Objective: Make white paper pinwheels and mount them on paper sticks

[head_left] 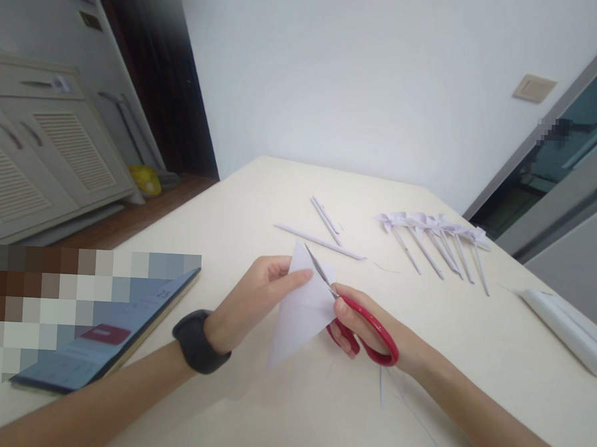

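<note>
A sheet of white paper [298,317] with a pointed lower corner is pinched in my left hand [270,285], its thumb flat on the near face and the other fingers behind. My right hand [356,323] grips red-handled scissors [385,338], fingers through the loops. The metal blades point up and left across the paper's upper part, close to my left thumb. Whether the blades are open around the paper cannot be made out. Beyond my hands lie a long rolled paper stick [320,241] and a shorter pair of paper sticks [325,215].
Several paper pinwheels [428,223] on sticks lie in a row at the right. A white cylindrical object [568,331] rests at the right edge. A tablet [122,338] lies at the left. Thin paper scraps [381,386] are near my right wrist. A wall bounds the table's far side.
</note>
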`<state>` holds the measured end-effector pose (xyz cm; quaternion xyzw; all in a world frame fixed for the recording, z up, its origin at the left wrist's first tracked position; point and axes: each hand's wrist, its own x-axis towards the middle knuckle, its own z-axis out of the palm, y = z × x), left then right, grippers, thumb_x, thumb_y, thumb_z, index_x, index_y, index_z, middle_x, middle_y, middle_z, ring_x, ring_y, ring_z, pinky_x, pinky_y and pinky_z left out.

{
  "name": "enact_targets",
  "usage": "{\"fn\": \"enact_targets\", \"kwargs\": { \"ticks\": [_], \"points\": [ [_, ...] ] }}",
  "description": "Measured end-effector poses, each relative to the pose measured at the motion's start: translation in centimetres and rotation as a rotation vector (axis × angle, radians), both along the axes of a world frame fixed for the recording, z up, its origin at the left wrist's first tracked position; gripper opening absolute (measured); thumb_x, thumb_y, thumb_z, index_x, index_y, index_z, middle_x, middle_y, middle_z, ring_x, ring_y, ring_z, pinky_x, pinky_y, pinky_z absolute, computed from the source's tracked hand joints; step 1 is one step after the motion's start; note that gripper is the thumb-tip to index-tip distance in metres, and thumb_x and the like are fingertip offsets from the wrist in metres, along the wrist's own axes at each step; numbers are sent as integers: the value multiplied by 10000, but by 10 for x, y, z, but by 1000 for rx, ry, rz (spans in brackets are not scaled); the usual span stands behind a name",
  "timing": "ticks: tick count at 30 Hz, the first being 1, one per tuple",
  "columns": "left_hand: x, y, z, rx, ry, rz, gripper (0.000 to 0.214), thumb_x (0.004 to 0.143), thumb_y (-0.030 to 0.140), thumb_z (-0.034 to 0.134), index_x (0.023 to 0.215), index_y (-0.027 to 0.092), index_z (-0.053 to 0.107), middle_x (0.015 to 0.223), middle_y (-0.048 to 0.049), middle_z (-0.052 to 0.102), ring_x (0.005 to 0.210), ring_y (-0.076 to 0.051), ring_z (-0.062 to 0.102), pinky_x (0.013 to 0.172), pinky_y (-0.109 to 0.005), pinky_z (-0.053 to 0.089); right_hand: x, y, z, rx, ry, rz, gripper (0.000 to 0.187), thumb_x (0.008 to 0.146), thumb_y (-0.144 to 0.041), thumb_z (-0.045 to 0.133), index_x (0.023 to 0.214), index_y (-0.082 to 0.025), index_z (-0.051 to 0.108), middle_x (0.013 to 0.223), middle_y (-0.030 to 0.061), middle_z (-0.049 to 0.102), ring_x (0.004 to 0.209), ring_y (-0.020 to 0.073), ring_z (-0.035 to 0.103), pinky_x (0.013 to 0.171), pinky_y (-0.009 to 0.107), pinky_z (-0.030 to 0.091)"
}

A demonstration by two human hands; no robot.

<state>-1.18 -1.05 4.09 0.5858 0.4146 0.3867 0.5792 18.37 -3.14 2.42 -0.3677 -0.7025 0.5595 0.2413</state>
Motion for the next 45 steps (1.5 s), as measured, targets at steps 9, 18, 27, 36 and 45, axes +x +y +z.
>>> {"fn": "enact_targets", "kwargs": {
  "ticks": [9,18,27,36,45],
  "points": [
    [0,4,-1,106,-1,37,258,814,394,544,820,174,679,789,-31,662,753,-216,583,683,-299,459,0,0,5,-27,-11,-39,379,885,-544,376,736,-195,366,567,-40,460,489,86,425,467,211,310],
    [3,1,-3,96,6,62,254,785,391,558,794,167,678,770,-39,661,733,-227,580,687,-324,463,-1,-2,6,-49,-12,-58,382,882,-546,380,736,-193,375,598,-33,458,511,91,432,474,218,313],
    [2,0,-5,92,29,60,270,813,410,533,746,172,642,719,-20,614,753,-219,564,662,-307,450,1,-3,10,-63,-44,-72,355,882,-517,414,732,-197,372,607,-36,466,523,88,420,483,216,307],
    [2,1,-7,85,8,48,276,814,414,529,726,171,626,716,-18,613,748,-216,574,674,-308,449,-2,-1,0,-32,-4,-50,378,910,-513,339,722,-188,387,539,-44,460,475,83,429,474,219,320],
    [2,2,-8,67,-54,11,250,838,373,509,750,172,627,758,-21,618,725,-189,552,715,-323,446,-2,-1,-3,-56,5,-64,399,911,-509,342,702,-177,415,518,-46,460,432,66,437,436,201,306]
  ]
}}
